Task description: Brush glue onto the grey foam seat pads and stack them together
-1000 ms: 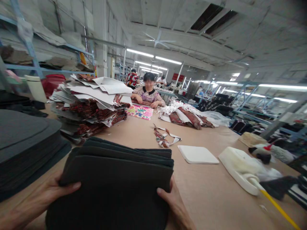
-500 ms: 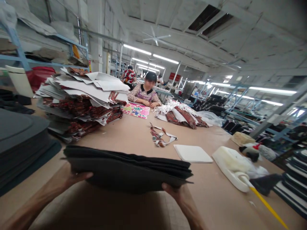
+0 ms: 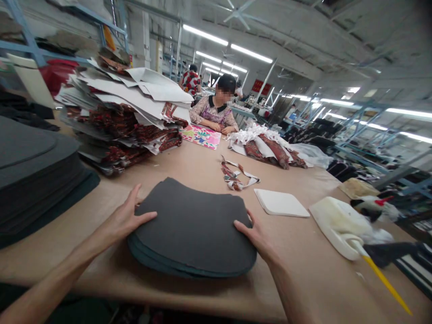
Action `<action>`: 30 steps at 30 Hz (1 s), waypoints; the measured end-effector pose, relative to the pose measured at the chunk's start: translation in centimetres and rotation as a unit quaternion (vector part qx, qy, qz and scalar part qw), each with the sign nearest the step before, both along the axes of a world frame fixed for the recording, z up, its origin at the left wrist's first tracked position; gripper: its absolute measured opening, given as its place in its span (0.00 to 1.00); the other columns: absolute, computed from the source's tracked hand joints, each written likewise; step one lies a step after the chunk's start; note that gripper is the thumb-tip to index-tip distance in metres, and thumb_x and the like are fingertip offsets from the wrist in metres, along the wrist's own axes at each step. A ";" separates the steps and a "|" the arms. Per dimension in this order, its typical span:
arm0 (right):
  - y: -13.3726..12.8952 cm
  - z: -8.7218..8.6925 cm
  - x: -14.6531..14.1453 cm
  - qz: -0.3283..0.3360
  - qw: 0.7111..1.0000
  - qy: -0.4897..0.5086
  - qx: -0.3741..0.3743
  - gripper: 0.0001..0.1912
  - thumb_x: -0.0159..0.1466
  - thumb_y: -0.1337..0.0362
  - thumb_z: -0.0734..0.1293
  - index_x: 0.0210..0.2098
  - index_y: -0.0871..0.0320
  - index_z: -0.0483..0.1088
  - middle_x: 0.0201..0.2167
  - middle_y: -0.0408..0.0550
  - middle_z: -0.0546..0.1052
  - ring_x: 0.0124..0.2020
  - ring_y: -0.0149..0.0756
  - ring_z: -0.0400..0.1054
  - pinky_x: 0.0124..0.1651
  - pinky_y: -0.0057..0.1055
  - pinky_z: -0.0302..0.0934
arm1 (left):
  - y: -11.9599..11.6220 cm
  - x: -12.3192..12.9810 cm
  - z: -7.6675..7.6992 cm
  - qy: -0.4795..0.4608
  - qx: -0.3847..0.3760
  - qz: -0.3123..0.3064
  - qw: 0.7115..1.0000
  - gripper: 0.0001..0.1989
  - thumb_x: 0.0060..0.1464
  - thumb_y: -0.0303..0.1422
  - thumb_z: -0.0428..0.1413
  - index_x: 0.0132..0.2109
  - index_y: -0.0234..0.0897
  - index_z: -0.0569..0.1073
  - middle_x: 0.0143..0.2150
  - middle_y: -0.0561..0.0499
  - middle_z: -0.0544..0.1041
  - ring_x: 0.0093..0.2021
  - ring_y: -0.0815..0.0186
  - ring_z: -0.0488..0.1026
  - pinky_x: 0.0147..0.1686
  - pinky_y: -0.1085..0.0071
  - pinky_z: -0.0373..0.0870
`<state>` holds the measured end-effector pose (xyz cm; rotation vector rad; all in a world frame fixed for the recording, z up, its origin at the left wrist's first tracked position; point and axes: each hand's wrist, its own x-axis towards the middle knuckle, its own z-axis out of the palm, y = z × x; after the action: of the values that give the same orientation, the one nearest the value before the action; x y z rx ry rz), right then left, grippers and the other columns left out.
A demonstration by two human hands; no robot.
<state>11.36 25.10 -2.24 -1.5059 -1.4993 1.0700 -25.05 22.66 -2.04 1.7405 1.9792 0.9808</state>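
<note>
A stack of dark grey, curved-edge sheets (image 3: 195, 225) lies almost flat at the front of the table, its top face showing. My left hand (image 3: 133, 216) holds its left edge, thumb on the top sheet and index finger stretched along the side. At the right edge, my right hand (image 3: 253, 229) grips the same stack with its thumb on top; its lower fingers are hidden. Beyond the stack lies a loop of patterned strip (image 3: 236, 175). To its right is a white rectangular pad (image 3: 281, 202).
A taller pile of dark sheets (image 3: 30, 180) stands at left, near a heap of white and red-patterned pieces (image 3: 135, 99). Rightward lie a cut white jug (image 3: 340, 220) and a yellow-handled brush (image 3: 384, 279). A person (image 3: 218, 108) sits across the table (image 3: 189, 164).
The stack has gone from tilted up, its edge and underside facing me, to nearly flat with its top showing. Both hands still hold its sides. The view has shifted slightly.
</note>
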 end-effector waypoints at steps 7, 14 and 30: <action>-1.0 -2.2 -8.1 0.023 0.902 -0.309 0.300 0.21 0.64 0.65 0.51 0.54 0.64 0.61 0.59 0.58 0.59 0.61 0.43 0.49 0.59 0.46 0.50 | 1.2 5.0 -2.8 0.180 0.104 -0.197 0.958 0.21 0.59 0.32 0.38 0.57 0.32 0.60 0.59 0.44 0.63 0.59 0.65 0.58 0.57 0.65 0.57; -0.5 -4.9 -12.1 0.200 0.862 -0.415 0.210 0.29 0.65 0.54 0.54 0.60 0.65 0.53 0.62 0.52 0.53 0.64 0.43 0.43 0.63 0.43 0.41 | 2.8 7.3 -5.8 0.315 0.042 -0.180 0.931 0.23 0.60 0.32 0.40 0.60 0.31 0.58 0.63 0.45 0.57 0.63 0.56 0.50 0.60 0.55 0.46; -0.3 -5.7 -5.4 0.125 0.860 -0.464 0.169 0.30 0.64 0.54 0.53 0.60 0.67 0.52 0.62 0.56 0.54 0.64 0.45 0.43 0.62 0.46 0.42 | 1.6 3.1 -4.5 0.314 -0.038 -0.115 0.942 0.24 0.60 0.36 0.41 0.60 0.29 0.57 0.63 0.41 0.56 0.63 0.52 0.48 0.58 0.50 0.45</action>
<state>5.91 24.80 -7.96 -1.6686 -2.4307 0.0996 -21.98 24.27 -6.54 2.3772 2.0363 0.2735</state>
